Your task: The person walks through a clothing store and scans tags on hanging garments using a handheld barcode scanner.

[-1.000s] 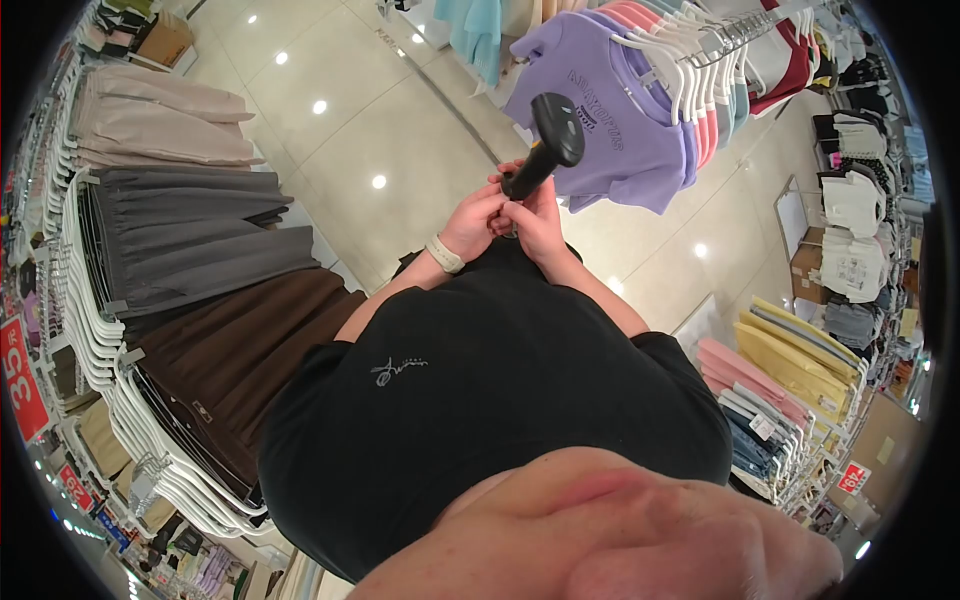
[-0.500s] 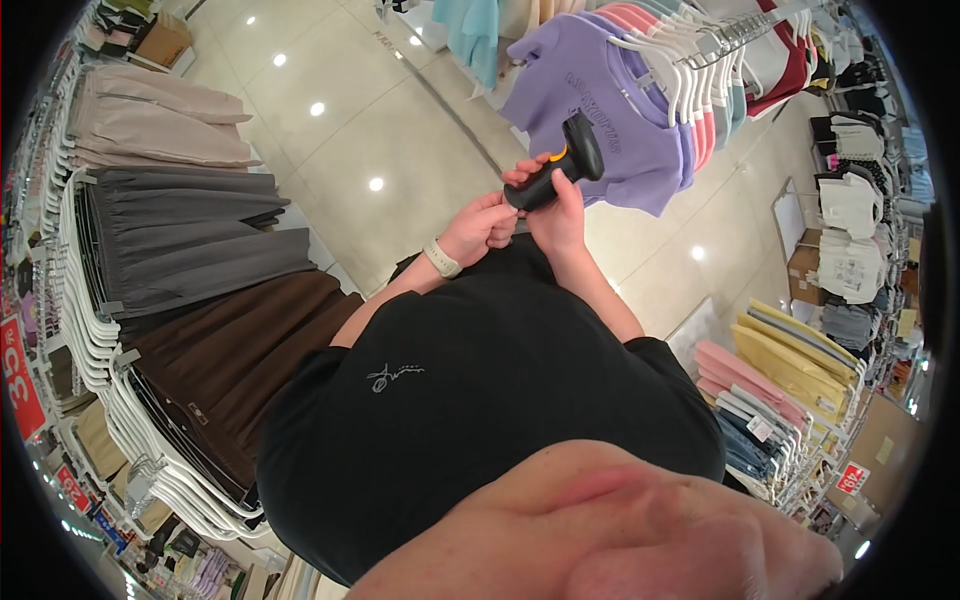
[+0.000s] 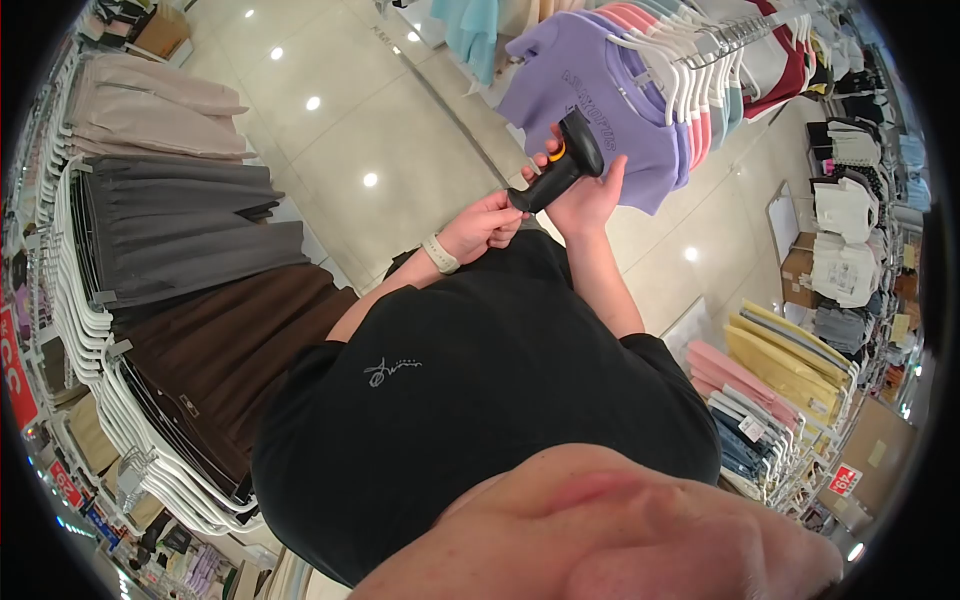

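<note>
A black barcode scanner (image 3: pixel 560 178) with an orange trigger is held out in front of my body, its head pointing away from me. The thumb and fingertips of my left hand (image 3: pixel 482 228) pinch the bottom end of its handle; a pale watch band circles that wrist. My right hand (image 3: pixel 584 203) supports the scanner from beneath, with its fingers curled along the far side of the handle near the trigger. The right thumb sticks out, away from the scanner. What the left fingertips touch underneath is hidden.
Trousers in beige, grey and brown (image 3: pixel 215 360) hang on a rack at left. Ahead, a purple T-shirt (image 3: pixel 590 90) hangs among other tops on white hangers. Yellow garments (image 3: pixel 785 355) and pink garments (image 3: pixel 735 380) hang at right. A glossy tiled floor (image 3: pixel 350 140) runs between the racks.
My right thumb has lifted off the scanner and spread outward, opening the palm. The scanner has turned slightly in the hand. My left hand stays at the handle end.
</note>
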`<act>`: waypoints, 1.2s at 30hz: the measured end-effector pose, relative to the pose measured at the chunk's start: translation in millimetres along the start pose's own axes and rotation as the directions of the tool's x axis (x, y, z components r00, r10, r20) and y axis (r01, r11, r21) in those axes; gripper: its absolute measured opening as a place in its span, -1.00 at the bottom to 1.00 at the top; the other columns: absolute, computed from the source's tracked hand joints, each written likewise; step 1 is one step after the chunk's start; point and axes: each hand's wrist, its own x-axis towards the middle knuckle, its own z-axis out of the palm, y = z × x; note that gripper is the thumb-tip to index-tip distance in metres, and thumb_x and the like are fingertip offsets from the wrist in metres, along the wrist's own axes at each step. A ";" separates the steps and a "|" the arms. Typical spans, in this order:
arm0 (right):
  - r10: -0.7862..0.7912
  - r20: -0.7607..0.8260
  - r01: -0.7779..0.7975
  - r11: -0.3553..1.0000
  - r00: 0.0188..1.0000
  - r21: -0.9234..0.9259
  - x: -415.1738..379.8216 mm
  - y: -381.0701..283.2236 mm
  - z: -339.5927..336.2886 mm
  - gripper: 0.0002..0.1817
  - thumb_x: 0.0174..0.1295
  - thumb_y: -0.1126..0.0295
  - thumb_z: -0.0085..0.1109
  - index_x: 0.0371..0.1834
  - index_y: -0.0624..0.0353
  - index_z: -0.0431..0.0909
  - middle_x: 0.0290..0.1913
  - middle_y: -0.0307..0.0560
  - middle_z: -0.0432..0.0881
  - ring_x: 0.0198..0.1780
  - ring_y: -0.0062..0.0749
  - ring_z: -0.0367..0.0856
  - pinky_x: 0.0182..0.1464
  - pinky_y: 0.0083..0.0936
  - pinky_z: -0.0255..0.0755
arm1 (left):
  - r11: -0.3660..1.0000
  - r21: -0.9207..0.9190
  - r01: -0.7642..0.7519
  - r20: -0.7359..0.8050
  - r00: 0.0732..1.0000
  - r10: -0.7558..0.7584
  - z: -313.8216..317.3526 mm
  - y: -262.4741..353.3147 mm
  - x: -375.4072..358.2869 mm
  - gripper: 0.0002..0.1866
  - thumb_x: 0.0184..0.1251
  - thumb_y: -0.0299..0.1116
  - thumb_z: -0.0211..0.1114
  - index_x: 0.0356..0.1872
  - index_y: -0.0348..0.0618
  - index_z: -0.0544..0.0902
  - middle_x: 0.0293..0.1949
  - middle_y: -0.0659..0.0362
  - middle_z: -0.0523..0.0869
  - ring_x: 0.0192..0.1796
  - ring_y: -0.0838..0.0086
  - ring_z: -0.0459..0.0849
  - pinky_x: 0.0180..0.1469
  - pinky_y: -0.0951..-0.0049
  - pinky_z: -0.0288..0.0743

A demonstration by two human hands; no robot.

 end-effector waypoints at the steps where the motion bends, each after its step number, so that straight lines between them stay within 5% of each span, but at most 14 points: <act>1: 0.018 0.016 -0.017 0.999 1.000 -0.029 1.6 -2.4 -4.3 -0.17 0.41 -0.22 -0.04 0.45 0.31 0.29 0.00 -0.10 0.54 -0.01 -0.22 0.50 0.11 -0.10 0.42 | 1.000 0.009 0.002 -0.001 1.000 -0.002 0.8 0.4 -0.7 -0.93 0.60 -0.34 0.14 -0.09 -0.08 0.52 -0.46 0.46 0.31 -0.50 0.76 0.19 -0.45 0.64 0.07; 12: 0.207 0.240 -0.207 0.978 0.948 -0.026 7.7 -0.8 -15.4 -0.18 0.33 -0.23 -0.02 0.33 0.36 0.36 -0.27 -0.16 0.43 -0.37 -0.39 0.36 -0.27 -0.36 0.25 | 0.985 0.170 -0.013 0.076 0.997 0.000 2.7 -4.6 -11.9 -0.91 0.55 -0.46 0.14 -0.04 -0.17 0.55 -0.44 0.40 0.40 -0.48 0.74 0.26 -0.46 0.64 0.11; 18: 0.297 0.337 -0.340 0.938 0.894 0.074 7.7 0.4 -32.0 -0.13 0.27 -0.29 -0.05 0.28 0.36 0.43 -0.38 -0.05 0.51 -0.46 -0.28 0.42 -0.34 -0.36 0.21 | 0.952 0.304 -0.026 0.188 0.982 -0.033 3.5 -3.9 -13.3 -0.83 0.58 -0.45 0.09 0.03 -0.23 0.59 -0.39 0.29 0.56 -0.43 0.68 0.40 -0.34 0.63 0.29; 21: 0.299 0.340 -0.333 0.942 0.892 0.046 7.7 -1.1 -29.1 -0.14 0.28 -0.26 -0.06 0.31 0.37 0.41 -0.30 0.06 0.61 -0.37 -0.15 0.56 -0.29 -0.28 0.36 | 0.952 0.304 -0.030 0.197 0.980 -0.032 4.6 -0.3 -13.9 -0.83 0.60 -0.42 0.09 0.01 -0.23 0.59 -0.34 0.24 0.63 -0.40 0.66 0.45 -0.30 0.62 0.36; 24: 0.192 0.220 -0.158 0.974 0.956 -0.163 9.4 -13.3 -15.0 -0.20 0.30 -0.16 -0.05 0.34 0.38 0.39 -0.11 0.22 0.68 -0.21 0.03 0.68 -0.14 -0.13 0.52 | 0.953 0.301 -0.031 0.206 0.978 -0.033 -5.8 -2.5 -10.1 -0.82 0.62 -0.35 0.12 0.01 -0.23 0.59 -0.32 0.22 0.65 -0.40 0.64 0.48 -0.30 0.60 0.39; 30: 0.122 0.120 -0.050 0.878 0.985 -0.475 16.6 -32.7 -4.1 -0.38 0.37 0.12 -0.06 0.36 0.35 0.38 0.07 0.33 0.63 -0.13 0.06 0.72 -0.01 -0.09 0.59 | 0.955 0.295 -0.014 0.188 0.981 -0.044 -7.5 1.9 -7.5 -0.82 0.61 -0.35 0.14 0.00 -0.25 0.59 -0.35 0.24 0.60 -0.41 0.66 0.45 -0.36 0.63 0.34; 36: 0.118 0.165 -0.069 0.958 0.979 -0.278 19.6 -18.4 -7.0 -0.43 0.39 0.08 -0.02 0.31 0.26 0.44 -0.06 0.23 0.62 -0.21 -0.06 0.64 -0.05 -0.08 0.56 | 0.970 0.243 -0.019 0.118 0.993 -0.010 -9.8 4.4 -8.2 -0.81 0.59 -0.36 0.20 0.02 -0.26 0.59 -0.32 0.26 0.62 -0.39 0.69 0.45 -0.38 0.65 0.32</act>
